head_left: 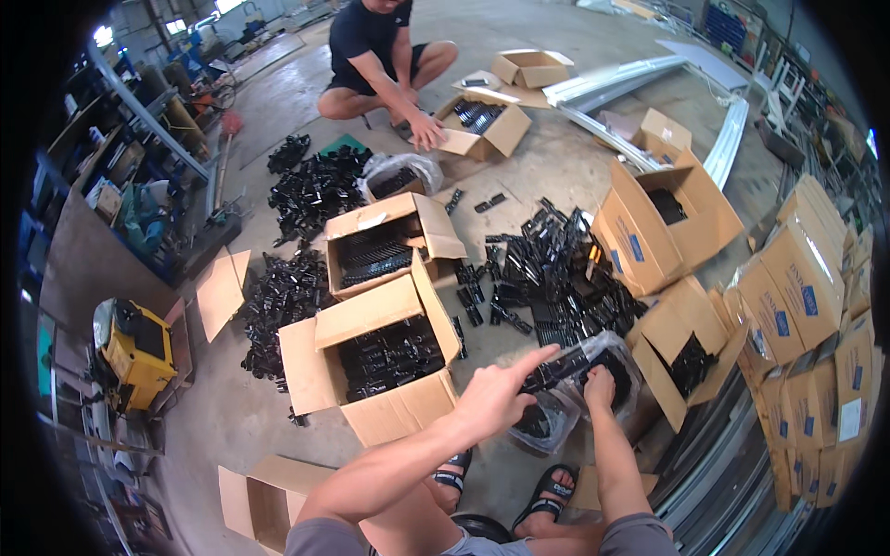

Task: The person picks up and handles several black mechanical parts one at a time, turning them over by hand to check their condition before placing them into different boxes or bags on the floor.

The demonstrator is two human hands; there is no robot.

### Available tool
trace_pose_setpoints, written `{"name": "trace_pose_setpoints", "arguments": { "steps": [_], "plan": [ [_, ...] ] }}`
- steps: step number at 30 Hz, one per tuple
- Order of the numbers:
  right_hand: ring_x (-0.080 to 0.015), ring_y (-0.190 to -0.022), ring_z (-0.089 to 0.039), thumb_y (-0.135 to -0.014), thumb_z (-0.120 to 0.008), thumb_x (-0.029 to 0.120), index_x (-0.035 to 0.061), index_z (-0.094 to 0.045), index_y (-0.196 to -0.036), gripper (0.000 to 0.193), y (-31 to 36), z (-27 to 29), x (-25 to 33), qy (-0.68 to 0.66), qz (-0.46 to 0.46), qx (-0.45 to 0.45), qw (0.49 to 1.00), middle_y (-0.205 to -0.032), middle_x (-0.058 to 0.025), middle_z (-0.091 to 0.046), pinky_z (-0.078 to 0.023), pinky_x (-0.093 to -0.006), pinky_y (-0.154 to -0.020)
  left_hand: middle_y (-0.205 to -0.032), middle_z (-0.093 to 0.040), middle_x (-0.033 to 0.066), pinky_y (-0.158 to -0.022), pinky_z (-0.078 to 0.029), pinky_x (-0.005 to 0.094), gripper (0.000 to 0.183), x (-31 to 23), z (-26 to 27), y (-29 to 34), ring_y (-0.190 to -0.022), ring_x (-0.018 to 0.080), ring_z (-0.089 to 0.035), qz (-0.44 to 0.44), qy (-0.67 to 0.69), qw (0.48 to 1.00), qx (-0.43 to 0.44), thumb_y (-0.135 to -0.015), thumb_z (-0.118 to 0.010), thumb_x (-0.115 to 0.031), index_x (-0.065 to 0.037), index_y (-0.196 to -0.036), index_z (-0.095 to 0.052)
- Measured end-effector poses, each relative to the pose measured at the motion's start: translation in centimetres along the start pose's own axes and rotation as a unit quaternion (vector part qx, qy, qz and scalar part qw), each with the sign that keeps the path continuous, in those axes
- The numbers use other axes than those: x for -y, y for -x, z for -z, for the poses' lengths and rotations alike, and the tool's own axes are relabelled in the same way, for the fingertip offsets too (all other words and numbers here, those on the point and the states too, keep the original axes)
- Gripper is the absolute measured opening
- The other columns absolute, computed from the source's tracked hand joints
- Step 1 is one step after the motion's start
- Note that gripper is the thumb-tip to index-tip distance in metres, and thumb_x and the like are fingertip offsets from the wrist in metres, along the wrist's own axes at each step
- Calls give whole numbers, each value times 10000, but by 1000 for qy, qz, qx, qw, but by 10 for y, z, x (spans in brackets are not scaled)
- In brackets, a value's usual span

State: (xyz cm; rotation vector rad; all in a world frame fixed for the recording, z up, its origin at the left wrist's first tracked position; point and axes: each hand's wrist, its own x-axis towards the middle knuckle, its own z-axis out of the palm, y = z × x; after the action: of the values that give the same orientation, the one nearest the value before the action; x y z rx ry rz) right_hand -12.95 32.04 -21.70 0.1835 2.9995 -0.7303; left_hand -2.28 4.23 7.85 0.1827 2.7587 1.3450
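My left hand [496, 394] grips a bundle of black metal parts [558, 366] at its near end, index finger stretched along it. The bundle hovers over a clear plastic bag [619, 357] of more black parts. My right hand [599, 382] reaches down into that bag, fingers closed among the parts; what it grips is hidden. A second plastic bag [547, 424] lies just in front of my sandalled feet [552, 486]. An open cardboard box [385, 366] filled with black parts stands left of my left hand.
A pile of loose black parts [556, 273] covers the concrete floor ahead. Another open box [385, 243] stands beyond the near one, more boxes [663, 222] to the right. A person [375, 56] squats at the far side, hand on a box [482, 125]. A yellow machine [134, 352] stands at left.
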Motion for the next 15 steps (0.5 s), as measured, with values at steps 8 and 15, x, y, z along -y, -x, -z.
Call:
{"name": "trace_pose_setpoints", "arguments": {
  "steps": [8,15],
  "plan": [
    [-408,-962,-658,-813,-748,133,5,-638,-988,243,-16,3,-19,8,124,41,991,-966,-206,-690,-521,-469,-837,-918,-691,249,-801,-536,535,794,4,7,8,-884,452,-661,-25,-7,1000,-5,-760,-722,-39,-229,-1464,-407],
    [-407,-934,-682,-873,-667,126,41,-663,-907,92,-10,-17,-2,89,28,2,996,-890,-207,-702,-534,-494,-818,-1017,-695,219,-812,-524,520,846,5,15,29,-924,440,-655,14,-1,999,46,-745,-762,-27,-219,-1478,-384]
  ]
}}
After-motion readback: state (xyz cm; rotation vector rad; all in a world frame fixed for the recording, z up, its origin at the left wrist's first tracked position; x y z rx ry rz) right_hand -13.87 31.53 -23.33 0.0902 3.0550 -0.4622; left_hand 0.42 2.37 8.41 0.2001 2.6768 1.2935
